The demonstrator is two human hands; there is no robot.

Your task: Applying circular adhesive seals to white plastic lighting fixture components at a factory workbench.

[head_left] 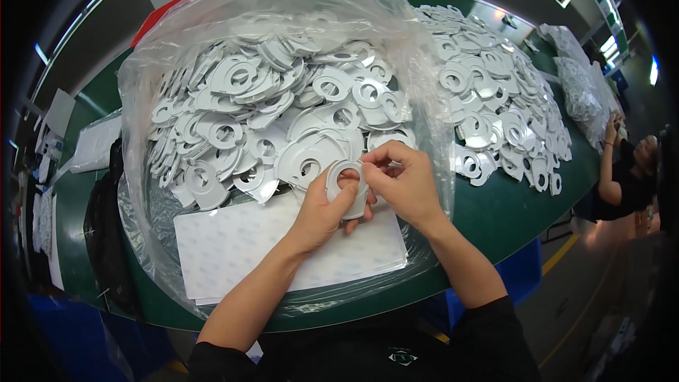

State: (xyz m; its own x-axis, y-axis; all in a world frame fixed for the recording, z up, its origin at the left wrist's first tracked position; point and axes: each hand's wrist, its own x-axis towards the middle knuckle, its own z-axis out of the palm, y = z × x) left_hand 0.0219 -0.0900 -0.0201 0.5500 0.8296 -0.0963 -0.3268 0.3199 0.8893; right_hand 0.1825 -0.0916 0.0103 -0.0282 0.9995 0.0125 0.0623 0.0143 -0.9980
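Note:
My left hand (318,213) is closed around a white plastic ring-shaped part (356,201), its thumb lying by the round hole. At the part's upper right edge, my right hand (409,185) pinches with thumb and forefinger. Whether a thin film or only the part's rim sits in that pinch is too small to make out. Just beyond both hands, a large heap of similar white plastic parts (240,78) lies in an open clear plastic bag (145,92). Below my wrists is a stack of white sheets with a faint pattern (283,258).
A second heap of white parts (488,92) spreads over the green table (495,219) at the right. Beyond it stands a filled clear bag (583,85), near another person (619,177). A black bag or cloth (109,240) lies at the left, and a blue chair (520,272) stands below the table edge.

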